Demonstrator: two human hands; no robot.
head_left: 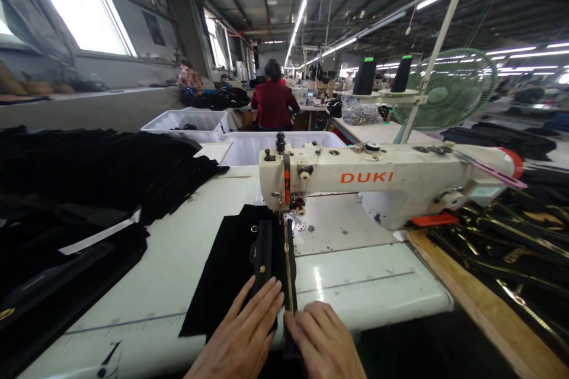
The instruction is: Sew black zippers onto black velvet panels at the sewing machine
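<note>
A black fabric panel (222, 272) with gold-coloured fittings lies on the pale sewing table, its far edge at the needle area of the sewing machine (329, 174) marked DUKI. Along the panel's right side runs a black zipper (288, 266) with gold teeth, its far end under the presser foot area. My left hand (244, 331) rests flat on the panel with fingers stretched forward. The curled fingers of my right hand (324, 337) grip the near part of the zipper. Where the needle meets the cloth is too small to make out.
Stacked black cloth pieces (89, 177) cover the left of the table (347, 290). More gold-toothed zippers (511, 249) lie at right beside a wooden edge (484, 308). White bins (186, 121) stand behind. A person in a dark red top (275, 103) sits farther back. A green fan (444, 92) stands right.
</note>
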